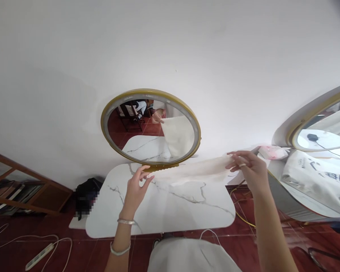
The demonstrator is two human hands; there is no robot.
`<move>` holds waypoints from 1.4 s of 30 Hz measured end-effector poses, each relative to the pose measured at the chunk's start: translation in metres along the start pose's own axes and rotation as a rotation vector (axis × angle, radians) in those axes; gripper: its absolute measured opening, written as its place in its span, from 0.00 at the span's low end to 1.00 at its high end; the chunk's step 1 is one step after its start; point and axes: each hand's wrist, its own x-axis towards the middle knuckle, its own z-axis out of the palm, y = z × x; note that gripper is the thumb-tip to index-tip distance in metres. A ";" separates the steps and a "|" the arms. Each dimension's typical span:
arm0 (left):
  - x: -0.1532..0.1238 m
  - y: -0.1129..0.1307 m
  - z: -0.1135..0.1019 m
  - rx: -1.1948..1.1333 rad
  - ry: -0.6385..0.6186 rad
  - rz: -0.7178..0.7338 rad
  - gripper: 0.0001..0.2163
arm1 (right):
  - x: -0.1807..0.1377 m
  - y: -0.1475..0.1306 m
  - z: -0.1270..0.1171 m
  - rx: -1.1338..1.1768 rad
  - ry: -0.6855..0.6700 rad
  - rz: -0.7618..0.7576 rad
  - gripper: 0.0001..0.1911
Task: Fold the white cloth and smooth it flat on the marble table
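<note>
A thin white sheet with a wavy edge, cloth or paper, I cannot tell which, stretches between my two hands above the marble-patterned table. My left hand pinches one end between thumb and fingers, just below the round mirror's gold frame. Gripping the other end, my right hand wears a ring and is raised near the table's back right. The sheet's reflection hangs in the round mirror, with a hand at its corner.
On the right, a second mirror stands on another table with a white printed bag and a pink-white plastic packet. A white stool is in front. A power strip and cables lie on the red floor, beside a wooden shelf.
</note>
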 end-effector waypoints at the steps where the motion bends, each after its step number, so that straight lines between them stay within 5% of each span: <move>1: -0.002 0.009 -0.008 0.029 -0.017 0.002 0.14 | -0.005 0.001 -0.006 -0.011 -0.031 0.043 0.18; 7: -0.036 0.045 -0.046 -0.074 -0.246 -0.148 0.11 | -0.061 0.014 -0.059 0.013 -0.083 0.218 0.15; 11: -0.043 0.045 -0.042 -0.152 -0.318 -0.250 0.12 | -0.077 0.020 -0.079 0.009 -0.017 0.228 0.14; 15: -0.009 0.026 0.001 -0.257 -0.435 -0.272 0.10 | -0.042 0.048 -0.064 0.071 0.047 0.271 0.18; 21: 0.032 -0.019 0.092 -0.191 -0.171 -0.229 0.15 | 0.015 0.129 -0.023 0.053 0.026 0.195 0.28; 24: 0.009 -0.044 0.118 -0.114 -0.154 -0.137 0.21 | 0.001 0.166 -0.013 -0.066 0.008 0.201 0.37; 31: -0.060 -0.101 0.185 0.076 -0.300 -0.050 0.18 | -0.075 0.236 0.023 -0.452 -0.172 0.102 0.26; 36: -0.040 -0.124 0.234 0.408 -0.403 0.085 0.25 | -0.072 0.274 0.057 -0.731 -0.208 -0.081 0.29; 42: -0.011 -0.148 0.265 0.610 -0.284 0.151 0.30 | -0.049 0.303 0.066 -1.155 -0.293 -0.132 0.29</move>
